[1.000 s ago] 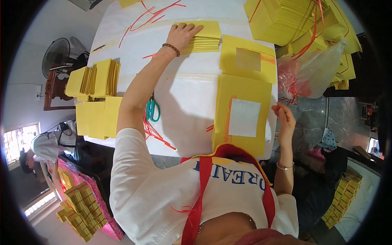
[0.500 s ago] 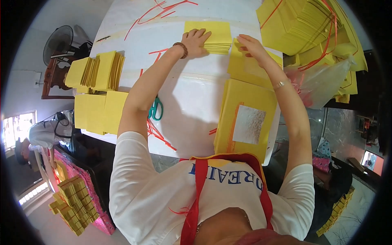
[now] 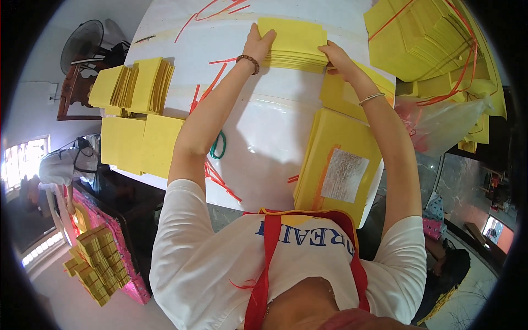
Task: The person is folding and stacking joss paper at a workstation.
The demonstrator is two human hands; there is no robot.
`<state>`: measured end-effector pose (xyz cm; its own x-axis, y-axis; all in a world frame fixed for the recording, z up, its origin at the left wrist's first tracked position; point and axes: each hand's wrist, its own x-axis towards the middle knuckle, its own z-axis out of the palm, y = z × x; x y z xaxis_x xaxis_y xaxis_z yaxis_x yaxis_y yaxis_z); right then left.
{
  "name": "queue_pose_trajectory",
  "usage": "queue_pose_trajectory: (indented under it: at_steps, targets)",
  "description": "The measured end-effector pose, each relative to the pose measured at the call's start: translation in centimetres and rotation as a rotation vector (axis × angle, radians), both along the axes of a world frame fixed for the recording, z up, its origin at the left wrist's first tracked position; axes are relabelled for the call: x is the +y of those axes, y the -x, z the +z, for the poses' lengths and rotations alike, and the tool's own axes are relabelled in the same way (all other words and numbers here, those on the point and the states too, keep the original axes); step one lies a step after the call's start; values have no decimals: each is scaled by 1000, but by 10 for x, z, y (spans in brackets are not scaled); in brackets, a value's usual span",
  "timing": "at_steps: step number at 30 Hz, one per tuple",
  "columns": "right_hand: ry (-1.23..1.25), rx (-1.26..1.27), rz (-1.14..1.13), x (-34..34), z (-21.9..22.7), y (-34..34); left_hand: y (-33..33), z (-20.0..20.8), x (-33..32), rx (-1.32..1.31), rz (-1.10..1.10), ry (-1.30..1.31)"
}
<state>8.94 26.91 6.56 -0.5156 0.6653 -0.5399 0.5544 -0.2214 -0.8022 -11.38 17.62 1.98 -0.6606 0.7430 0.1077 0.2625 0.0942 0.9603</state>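
Note:
A stack of flat yellow paper pieces (image 3: 291,36), perhaps envelopes, lies at the far middle of the white table, its layered near edge fanned in steps. Along its left side my left hand (image 3: 259,43) grips, thumb resting over the top. My right hand (image 3: 336,59) pinches the right edge, some fingers hidden beneath or behind it. Under my right hand and wrist lies another yellow piece (image 3: 344,93). Closer to me is a thicker yellow stack (image 3: 366,148) with a white-grey label and an orange strip.
Yellow stacks (image 3: 124,144) stand at the table's left. Teal-handled scissors (image 3: 218,146) and red strips (image 3: 223,181) lie by my left arm. Tied yellow bundles (image 3: 410,30) and a clear plastic bag (image 3: 440,124) fill the far right. Another person (image 3: 60,170) is at the left beyond the table.
My left hand has shifted from lying on top of the stack to its left edge. My right hand has closed on the right edge. The view has shifted slightly.

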Motion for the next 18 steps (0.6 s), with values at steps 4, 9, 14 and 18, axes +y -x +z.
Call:
queue_pose_trajectory:
  at_steps: [4,9,14,18]
  targets:
    - [183,100,7,9,-12,-4,-2,7,0,14,-208,99]
    - [49,51,-91,-12,-8,9,1,-7,-3,66,-140,27]
    - [42,64,-5,7,-29,4,11,6,5,-295,-114,494]
    - [45,62,12,13,-30,-3,8,20,6,-522,-202,547]
